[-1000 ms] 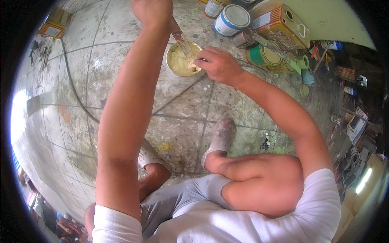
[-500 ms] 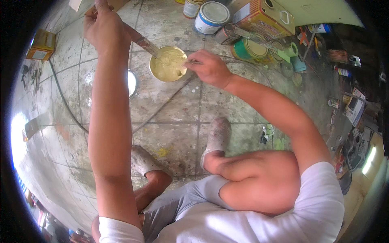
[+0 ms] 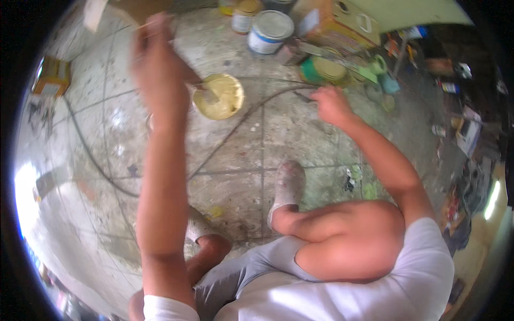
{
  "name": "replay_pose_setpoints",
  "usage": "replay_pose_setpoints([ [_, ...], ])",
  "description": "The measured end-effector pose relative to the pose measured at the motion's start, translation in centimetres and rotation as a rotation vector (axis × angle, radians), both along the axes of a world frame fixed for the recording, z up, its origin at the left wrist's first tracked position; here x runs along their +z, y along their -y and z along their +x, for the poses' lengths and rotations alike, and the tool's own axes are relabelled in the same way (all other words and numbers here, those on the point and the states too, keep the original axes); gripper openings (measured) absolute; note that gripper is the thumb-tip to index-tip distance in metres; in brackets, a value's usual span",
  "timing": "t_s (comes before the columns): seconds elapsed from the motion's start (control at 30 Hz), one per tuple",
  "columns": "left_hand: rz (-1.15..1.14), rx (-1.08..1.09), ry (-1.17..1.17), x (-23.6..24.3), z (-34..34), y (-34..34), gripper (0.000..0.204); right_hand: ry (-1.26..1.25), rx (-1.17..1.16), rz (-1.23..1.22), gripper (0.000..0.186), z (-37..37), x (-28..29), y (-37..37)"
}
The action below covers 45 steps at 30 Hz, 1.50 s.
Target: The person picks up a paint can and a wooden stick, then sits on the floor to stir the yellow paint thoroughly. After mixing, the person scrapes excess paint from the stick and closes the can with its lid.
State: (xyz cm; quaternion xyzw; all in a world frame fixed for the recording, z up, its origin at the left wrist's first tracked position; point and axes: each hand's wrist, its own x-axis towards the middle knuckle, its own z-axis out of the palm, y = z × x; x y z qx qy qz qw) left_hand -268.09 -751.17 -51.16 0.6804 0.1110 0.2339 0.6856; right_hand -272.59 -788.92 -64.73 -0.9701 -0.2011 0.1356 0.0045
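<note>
A round can (image 3: 242,96) of pale yellow paste (image 3: 226,104) stands on the floor ahead of me. A flat, smeared stick (image 3: 209,96) slants out of the paste, its upper end passing behind my left forearm. My left hand (image 3: 160,69) is raised to the left of the can, blurred, with fingers curled together; what they hold is hidden. Beyond it are a brown cardboard sheet (image 3: 126,10) and a pale strip (image 3: 93,15). My right hand (image 3: 333,106), right of the can, is closed on a small dark thin tool (image 3: 303,97) pointing left.
A dark cable (image 3: 227,134) curves across the stained tile floor. Far off stand a white can (image 3: 270,32), a green can (image 3: 321,70) and a rectangular tin (image 3: 348,27). A yellow box (image 3: 52,77) sits at left; clutter lines the right. My shoes (image 3: 289,182) are near.
My right hand has pulled away from the can to the right with the dark tool. My left hand has shifted right and nearer. The view has tilted slightly.
</note>
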Motion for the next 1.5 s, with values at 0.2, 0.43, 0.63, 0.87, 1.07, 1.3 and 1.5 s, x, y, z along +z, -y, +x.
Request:
replay_pose_setpoints([
  [0.2,0.327,-0.376,0.072,1.0,-4.2,10.0,0.032,-0.350,-0.155,0.995,0.041,0.5,12.6,-11.6],
  [0.43,0.549,-0.173,0.121,-4.8,-3.4,0.4,0.053,-0.208,-0.257,0.942,0.022,2.0,12.8,-10.6],
  [0.63,0.539,0.162,-0.917,-26.4,-10.4,-23.6,0.064,-0.367,-0.589,1.164,0.027,4.3,11.8,-8.1],
  [0.87,0.407,0.009,-0.986,-23.9,-9.3,-21.5,0.048,-0.465,-0.886,1.431,0.027,4.5,9.3,-4.1],
  [1.07,0.443,-0.055,-0.981,-24.5,-8.6,-20.9,0.048,-0.393,-1.216,1.635,0.021,4.3,7.7,-0.6],
  [1.3,0.322,-0.050,-0.988,-24.1,-8.9,-20.7,0.051,0.025,-1.507,1.771,0.024,6.4,4.9,10.4],
  [1.5,0.293,-0.026,-1.061,-22.1,-9.3,-19.1,0.050,-0.015,-1.504,1.754,0.026,5.8,3.1,8.9],
])
